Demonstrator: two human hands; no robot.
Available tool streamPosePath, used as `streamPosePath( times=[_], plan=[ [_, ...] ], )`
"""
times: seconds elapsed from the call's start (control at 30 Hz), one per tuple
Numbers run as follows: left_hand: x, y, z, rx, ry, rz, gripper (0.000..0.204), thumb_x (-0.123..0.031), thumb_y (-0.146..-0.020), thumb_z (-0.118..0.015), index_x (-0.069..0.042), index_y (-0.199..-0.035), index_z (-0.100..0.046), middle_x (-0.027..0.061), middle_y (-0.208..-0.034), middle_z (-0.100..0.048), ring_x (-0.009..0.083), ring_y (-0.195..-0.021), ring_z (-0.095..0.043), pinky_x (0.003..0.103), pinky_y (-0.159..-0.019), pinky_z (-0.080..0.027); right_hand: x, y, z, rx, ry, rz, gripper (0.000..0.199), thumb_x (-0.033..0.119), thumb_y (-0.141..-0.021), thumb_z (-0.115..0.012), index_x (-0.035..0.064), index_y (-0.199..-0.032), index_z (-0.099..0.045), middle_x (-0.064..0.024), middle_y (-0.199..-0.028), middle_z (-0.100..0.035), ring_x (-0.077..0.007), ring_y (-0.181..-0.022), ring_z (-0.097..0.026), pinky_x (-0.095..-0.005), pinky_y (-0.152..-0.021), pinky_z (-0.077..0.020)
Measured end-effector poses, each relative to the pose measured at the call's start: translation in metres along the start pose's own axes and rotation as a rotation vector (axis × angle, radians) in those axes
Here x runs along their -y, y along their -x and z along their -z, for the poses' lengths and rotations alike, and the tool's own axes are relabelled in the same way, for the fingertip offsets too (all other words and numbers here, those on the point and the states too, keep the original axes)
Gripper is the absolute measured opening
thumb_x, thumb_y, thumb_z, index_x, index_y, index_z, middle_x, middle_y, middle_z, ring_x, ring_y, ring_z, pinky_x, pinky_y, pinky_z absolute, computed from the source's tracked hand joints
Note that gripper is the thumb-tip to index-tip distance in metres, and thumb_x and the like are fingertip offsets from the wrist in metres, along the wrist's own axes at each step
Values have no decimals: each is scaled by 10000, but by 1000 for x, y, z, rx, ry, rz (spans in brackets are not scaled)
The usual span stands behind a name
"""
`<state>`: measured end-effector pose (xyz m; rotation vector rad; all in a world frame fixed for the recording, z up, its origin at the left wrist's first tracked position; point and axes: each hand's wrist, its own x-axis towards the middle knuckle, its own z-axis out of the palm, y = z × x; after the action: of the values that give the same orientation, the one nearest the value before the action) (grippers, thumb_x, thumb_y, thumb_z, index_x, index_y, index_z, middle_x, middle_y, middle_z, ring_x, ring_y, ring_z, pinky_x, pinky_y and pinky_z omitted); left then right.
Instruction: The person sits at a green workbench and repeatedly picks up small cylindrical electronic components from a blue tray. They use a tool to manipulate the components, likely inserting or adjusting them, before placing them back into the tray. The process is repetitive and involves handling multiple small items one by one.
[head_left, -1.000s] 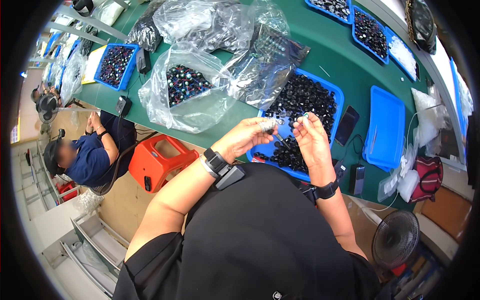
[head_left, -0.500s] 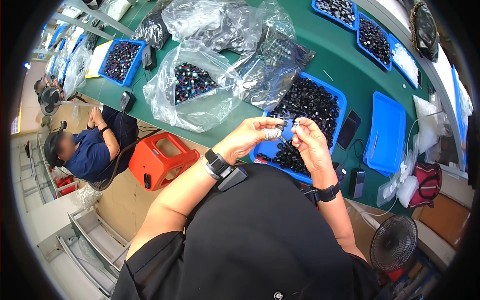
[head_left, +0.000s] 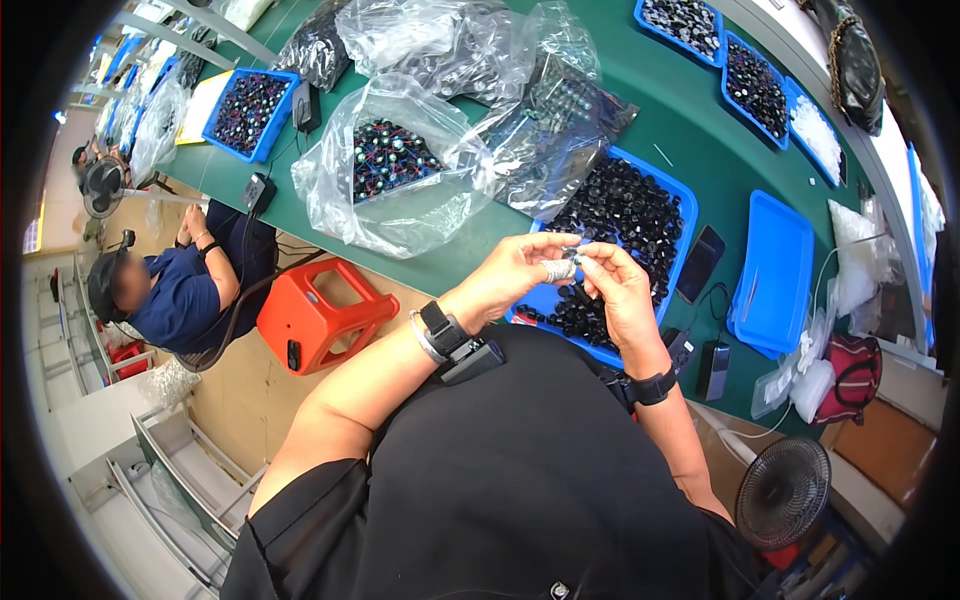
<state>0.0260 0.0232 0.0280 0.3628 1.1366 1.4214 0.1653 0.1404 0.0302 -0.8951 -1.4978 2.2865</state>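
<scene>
My left hand point(head_left: 512, 272) and my right hand point(head_left: 622, 290) meet fingertip to fingertip over the near part of a blue tray point(head_left: 692, 215). Pinched between them is a small dark part point(head_left: 575, 254), mostly hidden by the fingers, so its exact kind does not show. Whitish wrapping point(head_left: 558, 269) covers one of the left fingers. Many small black cap-like pieces point(head_left: 625, 205) lie heaped in the tray, with a patch of blue bottom showing near the left hand.
Left of the tray, a clear plastic bag point(head_left: 335, 190) holds small wired parts. A phone point(head_left: 700, 263) and stacked blue trays point(head_left: 772, 270) lie to the right. Filled trays point(head_left: 752, 90) line the far right. A seated person point(head_left: 190, 290) and a red stool point(head_left: 325, 315) are at left.
My hands have come together, the right moving left toward the left one, so the small pieces at their fingertips now meet. The view has shifted slightly.
</scene>
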Motion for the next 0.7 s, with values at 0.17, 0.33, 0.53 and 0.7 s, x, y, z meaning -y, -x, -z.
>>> streamPosePath(
  times=[0.17, 0.33, 0.53, 0.7],
  plan=[
    [0, 0, -3, -19, -13, -3, 467, -47, -821, -658, 42, -1254, -505, 93, -1122, -604, 137, -1006, -572, 276, -907, -446, -1, -1, -3, -24, 21, 17, 156, 106, -875, -627, 45, -1018, -610, 17, -855, -601, -32, -644, -475, -166, -570, -375],
    [-1, 0, -7, -87, -25, 2, 474, -5, -818, -637, 51, -1265, -491, 100, -1139, -599, 141, -1022, -569, 272, -908, -450, -2, -3, -6, -37, 24, 47, 152, 88, -880, -615, 50, -1027, -602, 22, -890, -606, -20, -631, -454, -158, -548, -359],
    [2, -2, -10, -134, -123, -42, 454, 42, -825, -589, 53, -1268, -487, 106, -1140, -596, 142, -1020, -569, 265, -902, -460, -6, -5, -9, -64, 34, 82, 135, 58, -892, -585, 66, -1020, -543, 28, -857, -589, -3, -671, -472, -140, -537, -344],
    [7, -4, -9, -159, -141, -65, 421, 8, -843, -606, 49, -1250, -506, 112, -1143, -597, 142, -1020, -569, 269, -905, -457, -7, -7, -9, -54, -15, 25, 144, 22, -889, -566, 66, -1017, -515, 20, -848, -572, -11, -687, -488, -144, -537, -355]
  ],
)
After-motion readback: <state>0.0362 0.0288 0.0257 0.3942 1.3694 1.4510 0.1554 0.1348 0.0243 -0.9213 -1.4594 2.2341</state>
